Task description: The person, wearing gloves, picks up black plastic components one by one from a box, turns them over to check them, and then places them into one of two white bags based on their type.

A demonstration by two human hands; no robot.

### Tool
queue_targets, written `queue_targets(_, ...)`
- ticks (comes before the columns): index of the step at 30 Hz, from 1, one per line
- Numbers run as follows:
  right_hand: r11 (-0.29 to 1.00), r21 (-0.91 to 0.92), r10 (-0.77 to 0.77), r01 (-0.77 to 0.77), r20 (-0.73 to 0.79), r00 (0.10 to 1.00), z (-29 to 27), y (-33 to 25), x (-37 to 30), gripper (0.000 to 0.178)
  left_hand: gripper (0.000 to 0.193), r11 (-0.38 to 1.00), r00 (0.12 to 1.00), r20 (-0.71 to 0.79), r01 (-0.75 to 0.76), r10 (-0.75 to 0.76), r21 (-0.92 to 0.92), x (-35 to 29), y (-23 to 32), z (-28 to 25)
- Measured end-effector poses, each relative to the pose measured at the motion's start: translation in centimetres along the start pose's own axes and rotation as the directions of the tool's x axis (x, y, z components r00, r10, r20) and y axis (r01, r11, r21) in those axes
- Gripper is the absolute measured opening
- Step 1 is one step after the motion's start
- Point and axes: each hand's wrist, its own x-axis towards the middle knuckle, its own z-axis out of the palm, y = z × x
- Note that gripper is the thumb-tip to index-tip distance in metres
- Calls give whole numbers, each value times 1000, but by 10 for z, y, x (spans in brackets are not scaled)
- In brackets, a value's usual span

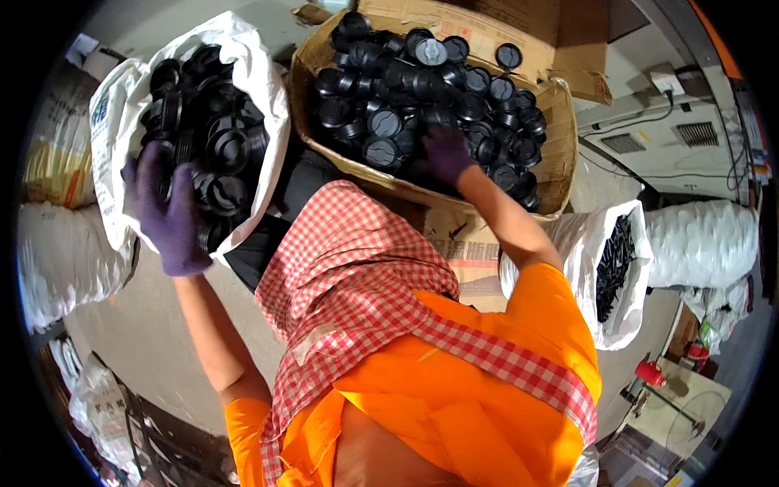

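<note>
My left hand (168, 213), in a purple glove, is at the near left side of a white woven sack (272, 105) full of round black plastic caps (227, 150). Its fingers and thumb are spread, and they lie against the caps with none seen gripped. Farther right, a cardboard box (560, 122) holds a heap of similar black caps (385, 122). My right hand (446, 154), gloved in purple too, reaches over the box's near edge into that heap. Its fingertips are hidden among the caps, so I cannot see whether they hold one.
A white sack (637, 268) of thin black parts stands at the right, beside a stuffed white bag (702, 243). More full sacks (73, 260) line the left. The box's raised flaps (479, 28) are at the back, near a grey cabinet (665, 150) with a cable.
</note>
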Motion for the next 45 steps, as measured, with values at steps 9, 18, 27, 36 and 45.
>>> queue_targets(9,948,275,-152,158,-42,987,-2,-53,40,18,34,874,802,592,338,-74,-348,-71,39,54)
queue_targets(18,749,407,-486,523,-199,851,-111,-65,15,9,40,675,516,834,688,-195,-268,-67,45,135)
queue_targets(27,-727,686,-359,-17,-359,862,-139,-99,-6,32,48,-323,700,692,705,175,-631,-79,53,75)
queue_targets(36,690,468,-250,552,-562,789,-85,-122,35,18,47,930,806,587,270,-76,-251,-108,45,91)
queue_targets(45,951,286,121,-115,-3,993,17,-35,119,29,38,947,967,-197,-95,161,306,27,-20,-1)
